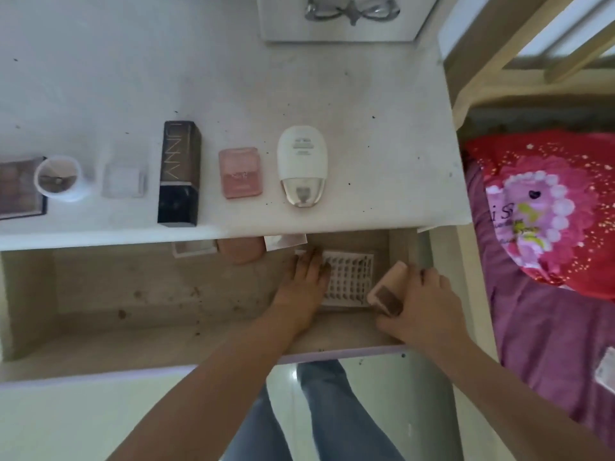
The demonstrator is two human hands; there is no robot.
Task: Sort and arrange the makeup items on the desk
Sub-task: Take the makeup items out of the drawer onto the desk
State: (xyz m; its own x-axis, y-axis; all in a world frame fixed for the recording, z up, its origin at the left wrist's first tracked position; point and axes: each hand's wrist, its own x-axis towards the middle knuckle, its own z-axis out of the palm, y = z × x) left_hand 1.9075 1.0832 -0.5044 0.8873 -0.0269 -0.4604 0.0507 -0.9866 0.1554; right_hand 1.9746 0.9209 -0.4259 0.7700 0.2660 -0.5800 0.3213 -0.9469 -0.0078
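Gripping peach tube (387, 287), right hand (424, 304), open drawer (166, 327)

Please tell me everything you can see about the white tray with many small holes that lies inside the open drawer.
The white tray looks like thin plastic, rectangular, with rows of small dark openings across its top. It lies flat on the floor of the drawer, toward its right side, just below the desk edge. The left hand rests on its left part with straight fingers, covering that side. The right hand holds a small beige tube over its right edge.
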